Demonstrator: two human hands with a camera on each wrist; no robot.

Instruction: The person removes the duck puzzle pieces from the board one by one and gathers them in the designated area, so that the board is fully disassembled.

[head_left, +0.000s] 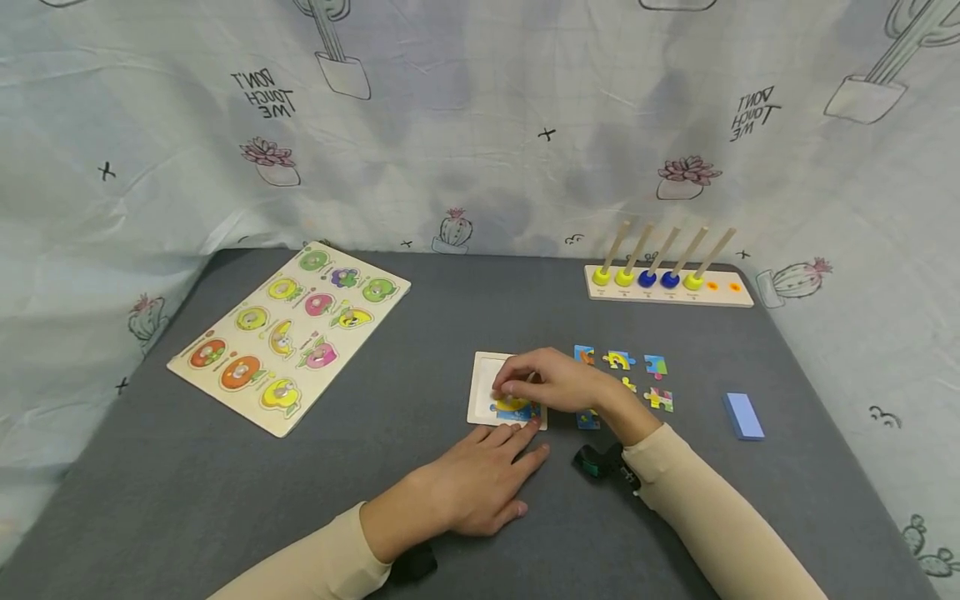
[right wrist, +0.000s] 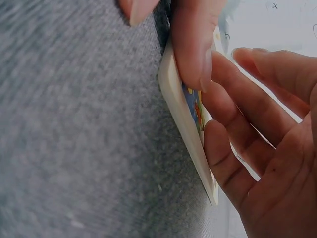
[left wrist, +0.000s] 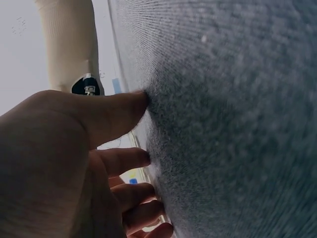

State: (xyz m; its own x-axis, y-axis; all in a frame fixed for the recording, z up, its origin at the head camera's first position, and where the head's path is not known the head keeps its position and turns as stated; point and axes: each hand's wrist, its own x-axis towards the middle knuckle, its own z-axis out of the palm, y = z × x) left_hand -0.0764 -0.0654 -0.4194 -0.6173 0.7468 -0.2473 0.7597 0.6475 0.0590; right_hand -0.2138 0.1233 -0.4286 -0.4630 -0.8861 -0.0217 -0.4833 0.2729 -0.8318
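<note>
A small wooden puzzle tray (head_left: 482,392) lies on the grey table, with joined jigsaw pieces (head_left: 517,413) in blue and yellow along its near side. My right hand (head_left: 558,385) reaches over the tray from the right, fingers bent and fingertips close above its inner area. Whether a piece sits between those fingertips is hidden. My left hand (head_left: 480,479) lies palm down in front, fingers extended, fingertips at the tray's near edge. In the right wrist view, a left-hand finger (right wrist: 193,49) touches the tray's corner beside the picture. Loose jigsaw pieces (head_left: 658,399) lie right of the tray, some partly covered by my right hand.
A wooden fruit puzzle board (head_left: 341,287) lies at the back left. A peg board (head_left: 637,292) with upright rods and yellow and blue beads stands at the back right. Right of the loose pieces is a blue block (head_left: 744,416). A patterned cloth (head_left: 480,125) hangs behind the table.
</note>
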